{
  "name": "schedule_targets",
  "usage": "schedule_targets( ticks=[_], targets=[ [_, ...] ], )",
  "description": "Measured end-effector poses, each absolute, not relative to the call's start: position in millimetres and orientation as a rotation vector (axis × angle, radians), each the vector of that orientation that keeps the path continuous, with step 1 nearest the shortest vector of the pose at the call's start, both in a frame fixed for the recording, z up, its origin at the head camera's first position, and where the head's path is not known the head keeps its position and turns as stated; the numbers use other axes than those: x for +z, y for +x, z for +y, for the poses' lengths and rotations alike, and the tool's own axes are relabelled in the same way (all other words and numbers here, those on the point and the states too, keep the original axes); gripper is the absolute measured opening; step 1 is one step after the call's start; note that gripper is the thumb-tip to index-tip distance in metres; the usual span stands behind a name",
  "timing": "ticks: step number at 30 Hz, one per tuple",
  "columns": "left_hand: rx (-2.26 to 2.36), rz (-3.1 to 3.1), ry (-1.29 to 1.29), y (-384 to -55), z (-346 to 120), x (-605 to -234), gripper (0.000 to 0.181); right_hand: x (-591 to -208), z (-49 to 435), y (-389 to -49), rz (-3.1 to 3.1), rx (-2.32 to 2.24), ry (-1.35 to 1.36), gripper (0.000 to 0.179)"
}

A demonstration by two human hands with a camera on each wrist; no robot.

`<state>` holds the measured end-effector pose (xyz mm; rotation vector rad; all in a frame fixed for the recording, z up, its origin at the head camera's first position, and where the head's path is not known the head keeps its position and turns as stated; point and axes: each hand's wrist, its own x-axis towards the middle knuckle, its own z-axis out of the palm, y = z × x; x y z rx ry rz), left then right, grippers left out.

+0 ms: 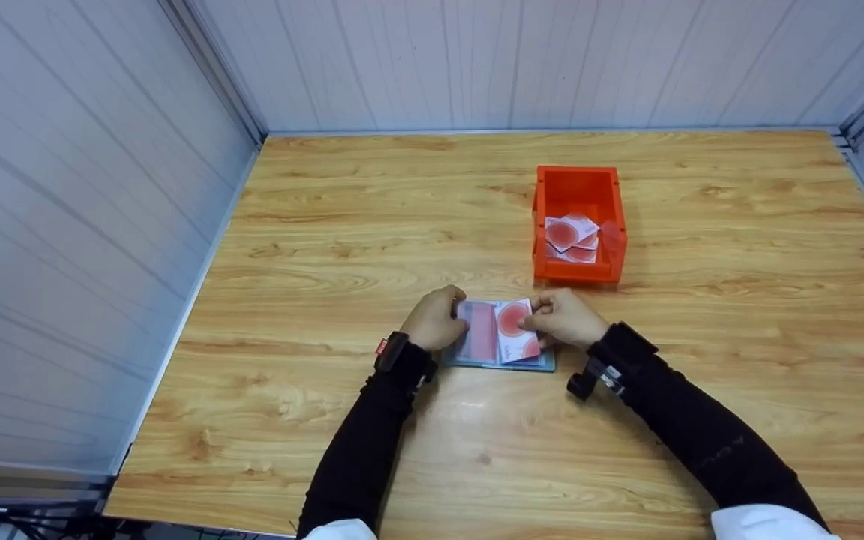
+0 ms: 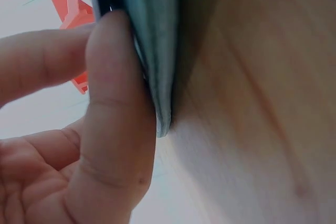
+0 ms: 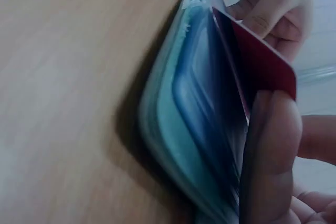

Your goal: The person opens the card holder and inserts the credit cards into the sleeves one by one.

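A teal card holder (image 1: 458,354) with clear sleeves lies spread open on the wooden table, a pink card behind the sleeve of its left page. My left hand (image 1: 432,322) grips that left side; in the left wrist view, the thumb lies along the holder's edge (image 2: 160,61). Over the right page, my right hand (image 1: 568,319) pinches a white card (image 1: 513,330) printed with red circles, at its right edge. From the right wrist side, the card's dark red face (image 3: 270,69) tilts up above the blue-edged sleeves (image 3: 184,87).
An orange bin (image 1: 578,271) stands just beyond my right hand, with several similar white-and-red cards (image 1: 573,234) lying inside. The wooden table (image 1: 327,247) is bounded by pale panel walls (image 1: 417,67) at the back and sides.
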<state>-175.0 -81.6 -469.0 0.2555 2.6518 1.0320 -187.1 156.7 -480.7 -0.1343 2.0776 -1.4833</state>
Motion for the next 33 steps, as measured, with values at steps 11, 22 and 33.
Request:
schedule_targets(
  ticks=[11, 22, 33],
  targets=[
    [1.012, 2.670, 0.284, -175, -81, -470, 0.043, -481, 147, -191, 2.136, -1.369, -0.164, 0.012],
    [1.019, 2.655, 0.279, -176, -82, -470, 0.044, -477, 142, -190, 2.236, -1.301, -0.214, 0.018],
    [1.039, 2.646, 0.269, -175, -83, -469, 0.044, -478, 140, -190, 2.316, -1.270, -0.229, 0.027]
  ],
)
